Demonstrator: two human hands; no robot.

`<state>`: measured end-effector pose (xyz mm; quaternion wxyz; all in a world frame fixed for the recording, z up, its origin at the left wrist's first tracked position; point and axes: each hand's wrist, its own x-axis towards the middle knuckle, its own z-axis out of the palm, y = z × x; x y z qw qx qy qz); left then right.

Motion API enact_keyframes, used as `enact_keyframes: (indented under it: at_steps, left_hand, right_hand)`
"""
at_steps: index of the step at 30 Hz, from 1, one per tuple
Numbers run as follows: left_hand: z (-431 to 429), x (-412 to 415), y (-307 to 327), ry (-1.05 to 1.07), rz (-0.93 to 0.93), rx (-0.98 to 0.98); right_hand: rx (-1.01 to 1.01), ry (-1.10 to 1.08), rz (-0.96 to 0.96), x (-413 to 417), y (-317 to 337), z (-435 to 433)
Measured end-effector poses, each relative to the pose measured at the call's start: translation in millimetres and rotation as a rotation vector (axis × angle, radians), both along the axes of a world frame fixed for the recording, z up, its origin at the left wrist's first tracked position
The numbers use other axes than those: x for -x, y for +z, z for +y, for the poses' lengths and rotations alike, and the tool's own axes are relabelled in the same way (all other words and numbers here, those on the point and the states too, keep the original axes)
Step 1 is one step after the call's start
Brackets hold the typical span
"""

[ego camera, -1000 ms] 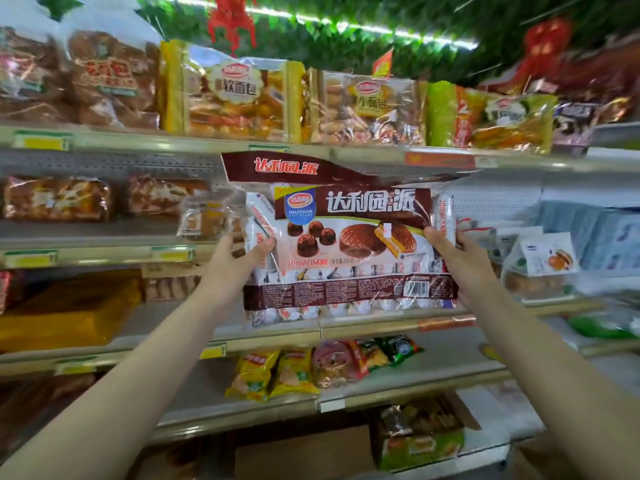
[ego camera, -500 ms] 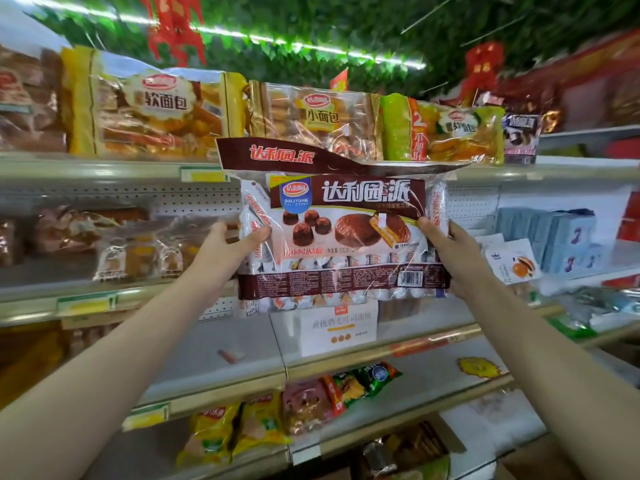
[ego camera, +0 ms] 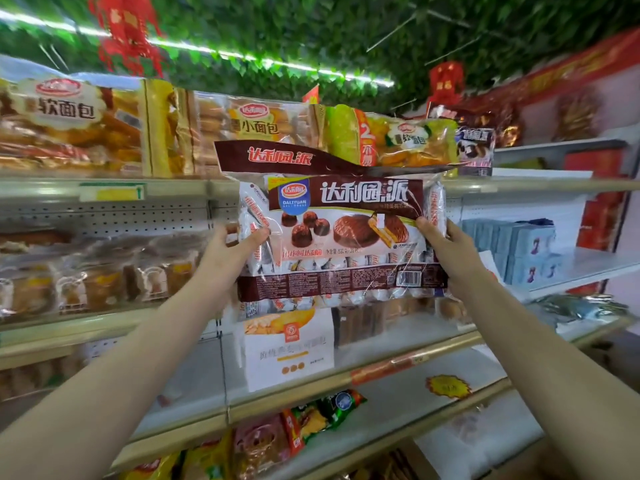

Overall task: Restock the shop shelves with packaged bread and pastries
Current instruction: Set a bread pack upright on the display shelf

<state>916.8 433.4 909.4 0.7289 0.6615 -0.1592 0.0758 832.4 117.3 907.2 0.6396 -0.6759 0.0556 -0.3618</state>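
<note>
Shop shelves (ego camera: 52, 188), bag of wrapped pies (ego camera: 346, 244), left hand (ego camera: 221, 254) and right hand (ego camera: 450, 251) fingers (ego camera: 425, 226) pinching its sides

The left hand (ego camera: 227, 252) and right hand (ego camera: 448, 249) are bare (left forearm (ego camera: 124, 365) and right forearm (ego camera: 519, 341) likewise).

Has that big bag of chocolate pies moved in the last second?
Yes. The bag of chocolate pies has gone up: its top flap was level with the edge of the top shelf and now reaches above it.
</note>
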Motion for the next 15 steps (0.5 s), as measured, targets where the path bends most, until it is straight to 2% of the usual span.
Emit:
enact_keyframes:
  at_steps: [8,15]
  left_hand:
    - [-117.8,13.8,4.6,0.032,-0.026,0.059]
    - [-197.0,11.4,15.8,-0.011,0.02,0.119]
  right_hand:
    - [0.034,0.07,-0.013,15.5,19.1,-118.3]
    - [-0.028,0.088,0.022,3.3,21.7,-203.2]
